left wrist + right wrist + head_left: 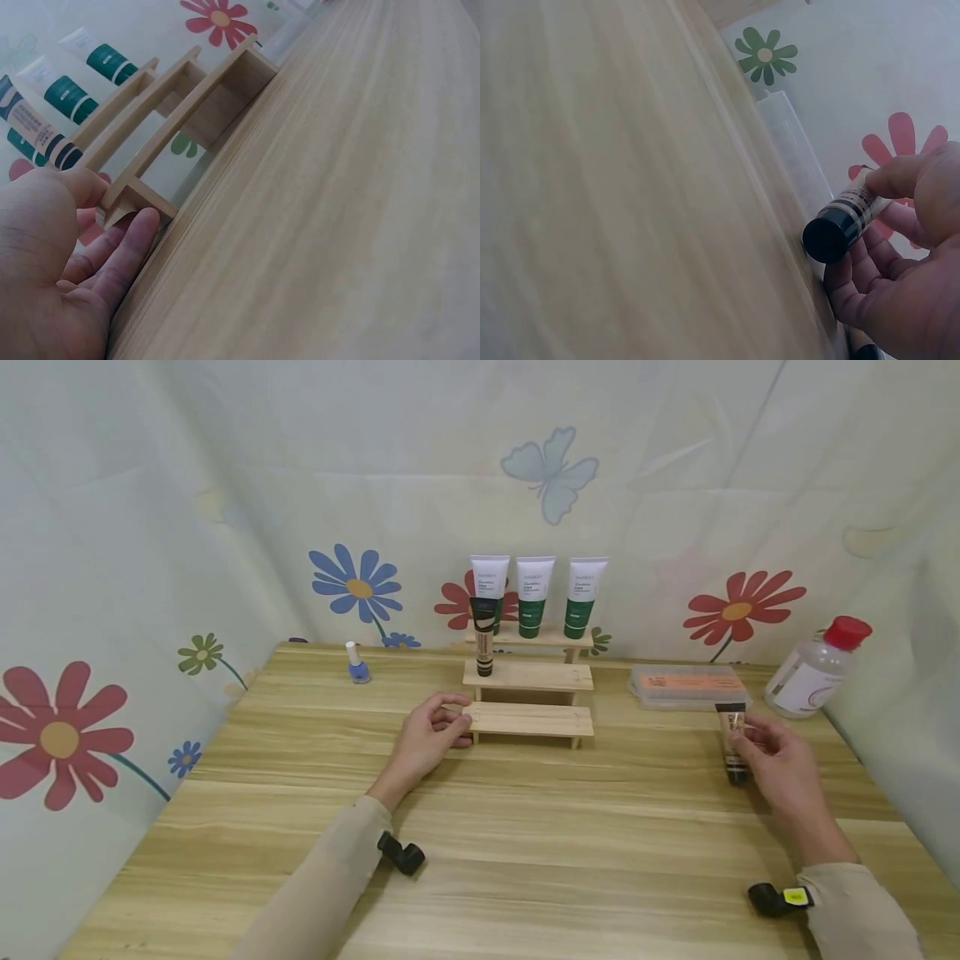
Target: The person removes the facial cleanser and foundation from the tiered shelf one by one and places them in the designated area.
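Right fingers (862, 266) are holding an unshelved tube (731, 735) toward the desk's (570, 852) right edge, left fingers (131, 249) the stand (532, 718) bearing four tubes (531, 597).

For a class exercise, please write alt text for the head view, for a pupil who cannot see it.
A person's right hand holds a beige tube on the right of a wooden table; the left hand grips the left end of a tiered wooden stand. Three white-and-green tubes stand on its top tier, another beige tube on its middle one.
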`<act>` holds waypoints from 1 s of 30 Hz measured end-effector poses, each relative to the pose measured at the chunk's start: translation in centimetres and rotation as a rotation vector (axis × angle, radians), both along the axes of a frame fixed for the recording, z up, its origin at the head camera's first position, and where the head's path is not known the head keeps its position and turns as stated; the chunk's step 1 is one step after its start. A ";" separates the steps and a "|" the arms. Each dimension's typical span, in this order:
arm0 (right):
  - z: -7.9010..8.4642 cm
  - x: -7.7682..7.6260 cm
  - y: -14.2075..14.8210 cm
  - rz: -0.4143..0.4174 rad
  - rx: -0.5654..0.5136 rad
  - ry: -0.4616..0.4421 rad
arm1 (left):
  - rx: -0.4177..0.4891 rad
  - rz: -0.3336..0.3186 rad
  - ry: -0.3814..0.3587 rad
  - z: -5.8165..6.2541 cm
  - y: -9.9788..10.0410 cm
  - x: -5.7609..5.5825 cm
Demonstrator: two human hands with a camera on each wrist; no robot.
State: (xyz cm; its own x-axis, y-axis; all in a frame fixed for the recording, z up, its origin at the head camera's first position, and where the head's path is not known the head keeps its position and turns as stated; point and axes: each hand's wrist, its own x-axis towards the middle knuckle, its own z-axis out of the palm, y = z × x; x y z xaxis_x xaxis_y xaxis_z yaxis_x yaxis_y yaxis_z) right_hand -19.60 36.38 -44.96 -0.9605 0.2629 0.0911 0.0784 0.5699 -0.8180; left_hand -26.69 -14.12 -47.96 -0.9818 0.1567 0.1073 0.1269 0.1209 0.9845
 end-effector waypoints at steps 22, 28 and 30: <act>-1.3 0.0 0.0 0.005 0.175 0.043 | -0.007 0.002 -0.001 0.3 0.1 0.1; -0.9 0.0 0.0 -0.060 0.115 0.040 | -0.004 -0.001 0.001 0.4 0.1 0.1; -0.8 0.0 0.0 -0.091 0.093 0.045 | -0.005 -0.002 0.000 0.4 0.1 0.1</act>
State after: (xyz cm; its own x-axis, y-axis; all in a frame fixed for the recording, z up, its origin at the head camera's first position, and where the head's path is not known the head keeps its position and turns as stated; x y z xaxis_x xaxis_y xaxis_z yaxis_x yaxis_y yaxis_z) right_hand -19.61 36.42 -45.77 -0.9275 0.3374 0.1611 0.0981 0.6353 -0.7660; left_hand -26.59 -14.06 -47.59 -0.9815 0.1593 0.1062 0.1267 0.1252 0.9840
